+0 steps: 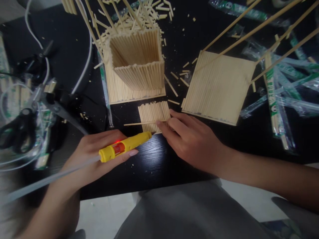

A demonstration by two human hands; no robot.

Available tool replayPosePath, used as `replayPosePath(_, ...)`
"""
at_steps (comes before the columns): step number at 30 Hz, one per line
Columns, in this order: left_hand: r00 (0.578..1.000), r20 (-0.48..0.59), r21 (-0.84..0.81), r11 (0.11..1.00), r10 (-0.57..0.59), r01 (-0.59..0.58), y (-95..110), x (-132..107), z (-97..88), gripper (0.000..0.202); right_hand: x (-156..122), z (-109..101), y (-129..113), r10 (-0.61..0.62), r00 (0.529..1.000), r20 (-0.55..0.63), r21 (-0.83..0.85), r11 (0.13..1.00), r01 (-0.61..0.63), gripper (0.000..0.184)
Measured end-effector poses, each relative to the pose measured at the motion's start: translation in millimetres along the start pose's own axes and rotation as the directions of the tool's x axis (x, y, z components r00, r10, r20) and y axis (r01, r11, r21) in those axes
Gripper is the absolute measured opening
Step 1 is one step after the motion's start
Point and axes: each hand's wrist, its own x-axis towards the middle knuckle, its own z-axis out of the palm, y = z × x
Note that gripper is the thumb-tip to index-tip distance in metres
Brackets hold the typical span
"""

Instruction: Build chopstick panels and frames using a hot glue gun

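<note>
Fingers of the left hand (92, 146) are wrapped around a yellow tool (133, 142); those of the right hand (193, 139) pinch a stick (134, 124), which lies across a small panel (152, 112). Pale floor (107, 212) shows below the black table (154, 164), whose grain is shining. Farther are a large panel (219, 88), a stick box (139, 76), then many offcuts (147, 15).

Dim, muted light falls across a black surface (129, 176), its sheen broken by a pale, bluish patch of glare near the front edge. A small red glow shines at the yellow glue gun (134, 142). Wide-angle stretching marks the corners; the left edge smears into blur.
</note>
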Motion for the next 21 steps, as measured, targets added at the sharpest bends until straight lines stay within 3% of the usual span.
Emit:
replayPosePath(8,0.998,-0.048,0.015,0.999,-0.045,0.046,-1.1,-0.4,0.9,0.013,0.0,1.7,0.5,0.008,1.0,-0.001,0.003,1.0,-0.008,0.032)
replayPosePath(21,0.997,-0.029,0.017,0.997,-0.069,0.07,-0.2,1.9,4.2,0.026,-0.4,1.5,2.8,0.005,1.0,0.009,0.018,1.0,-0.005,0.031)
